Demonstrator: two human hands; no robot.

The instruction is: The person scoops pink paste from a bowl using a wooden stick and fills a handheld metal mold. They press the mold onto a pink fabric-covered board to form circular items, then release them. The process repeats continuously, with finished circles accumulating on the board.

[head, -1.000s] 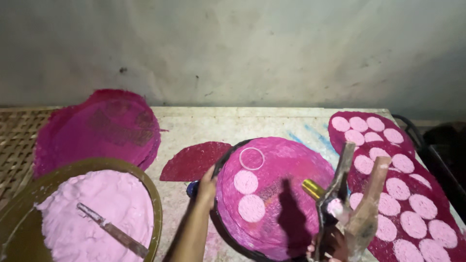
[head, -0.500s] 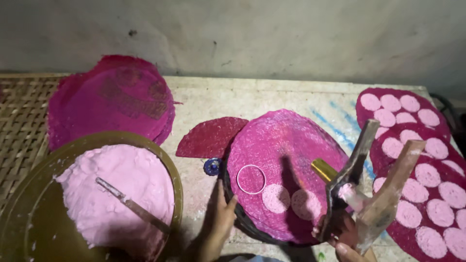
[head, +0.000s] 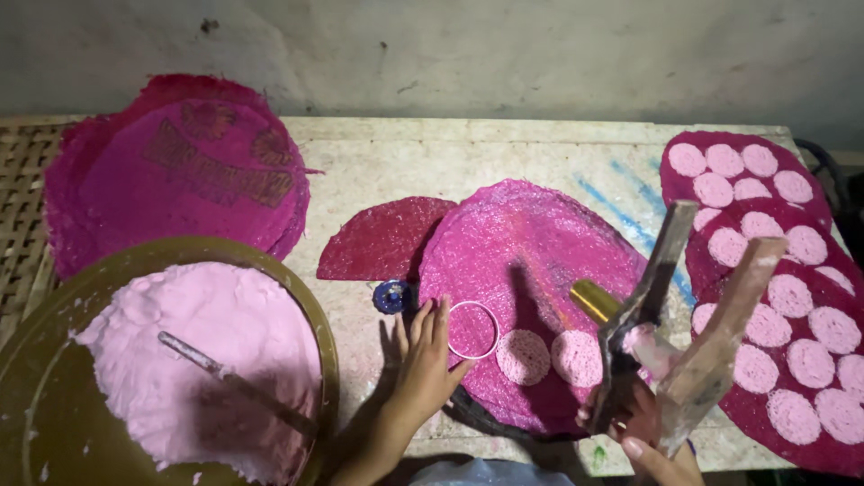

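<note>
Surface: pale, stained worktable (head: pixel 504 157) spanning the centre of the frame, streaked blue at right of centre; woven lattice (head: pixel 20 207) along the left edge; rough grey wall (head: pixel 468 54) across the top.

Upper left: stack of magenta round mats (head: pixel 180 184); lower left: olive-rimmed basin (head: pixel 306 297) holding pale pink paste (head: pixel 207 351), a stick (head: pixel 234 382) lying in it; centre: dark red half-round piece (head: pixel 382 238), a small blue cap (head: pixel 392 296) just below it; centre right: magenta round mat (head: pixel 531 270) bearing two pale pink discs (head: pixel 551 356) and a thin white ring (head: pixel 472 329); right: dark mats covered with rows of pink discs (head: pixel 792 306).

Left hand (head: pixel 423 360): flat at the mat's left edge, fingers together and extended, thumb touching the ring.

Right hand (head: pixel 643 432): lower right, fingers clamped on a two-armed wooden press tool (head: pixel 693 315) with a brass-coloured tube (head: pixel 596 301), held above the mat.

No labels or signs legible.
</note>
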